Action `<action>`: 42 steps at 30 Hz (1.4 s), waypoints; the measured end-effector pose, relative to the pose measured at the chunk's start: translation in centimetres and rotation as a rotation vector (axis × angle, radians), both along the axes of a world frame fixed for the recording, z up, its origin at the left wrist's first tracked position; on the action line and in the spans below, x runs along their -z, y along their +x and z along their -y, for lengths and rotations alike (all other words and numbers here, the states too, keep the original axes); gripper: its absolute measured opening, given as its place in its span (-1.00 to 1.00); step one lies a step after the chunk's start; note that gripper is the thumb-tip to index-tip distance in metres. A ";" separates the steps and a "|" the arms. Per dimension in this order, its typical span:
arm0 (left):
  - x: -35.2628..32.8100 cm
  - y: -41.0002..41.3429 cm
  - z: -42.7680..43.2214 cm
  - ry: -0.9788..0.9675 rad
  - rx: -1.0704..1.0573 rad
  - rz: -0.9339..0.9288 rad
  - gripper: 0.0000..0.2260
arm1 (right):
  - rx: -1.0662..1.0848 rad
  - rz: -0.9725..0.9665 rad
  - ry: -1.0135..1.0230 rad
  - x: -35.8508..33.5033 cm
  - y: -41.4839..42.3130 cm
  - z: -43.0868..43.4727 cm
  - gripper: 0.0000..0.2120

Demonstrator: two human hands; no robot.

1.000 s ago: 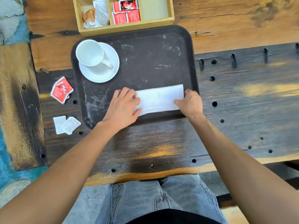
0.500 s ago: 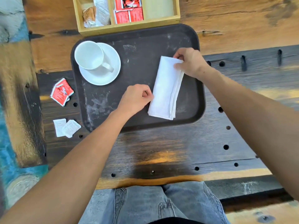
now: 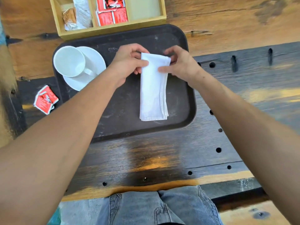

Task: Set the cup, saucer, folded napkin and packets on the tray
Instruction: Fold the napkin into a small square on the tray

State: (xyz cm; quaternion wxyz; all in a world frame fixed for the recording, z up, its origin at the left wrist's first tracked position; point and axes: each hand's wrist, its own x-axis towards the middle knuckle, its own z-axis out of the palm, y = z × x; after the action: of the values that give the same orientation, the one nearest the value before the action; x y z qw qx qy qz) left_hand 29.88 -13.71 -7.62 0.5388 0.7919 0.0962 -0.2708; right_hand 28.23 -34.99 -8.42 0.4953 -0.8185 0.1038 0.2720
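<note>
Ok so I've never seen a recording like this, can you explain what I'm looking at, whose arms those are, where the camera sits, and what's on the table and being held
There is no machine here: the two bare arms belong to a person wearing a camera on the head, which looks forward and down, so you see their own hands and their jeans at the bottom. A dark rectangular plastic tray lies on a dark wooden table. On the tray's left stands a white ceramic cup on a white round saucer. The left hand and right hand both pinch the far end of a white folded cloth napkin, which lies lengthwise on the tray. Red paper packets lie on the table left of the tray, not yet on it. Behind the tray is a pale wooden box with compartments holding more packets.
</note>
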 end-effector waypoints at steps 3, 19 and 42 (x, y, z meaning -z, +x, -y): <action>-0.3 0.1 -0.2 -0.019 -0.004 0.003 -0.80 | 0.065 -0.175 0.041 0.7 -2.3 -0.1 -0.48; -3.4 -5.6 -2.0 -0.161 0.163 0.135 -0.87 | 0.337 -0.257 0.436 1.4 -7.8 -1.3 -0.81; -1.3 -16.5 0.9 -0.127 -0.472 -0.361 -0.75 | 0.546 -0.560 0.213 -1.9 -15.8 -2.9 -0.47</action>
State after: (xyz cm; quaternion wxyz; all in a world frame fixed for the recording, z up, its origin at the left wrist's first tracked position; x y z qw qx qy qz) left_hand 13.39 -14.66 -6.36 0.6095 0.6514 0.3548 -0.2798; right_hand 12.44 -32.10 -6.47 0.5841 -0.5991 0.4194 0.3522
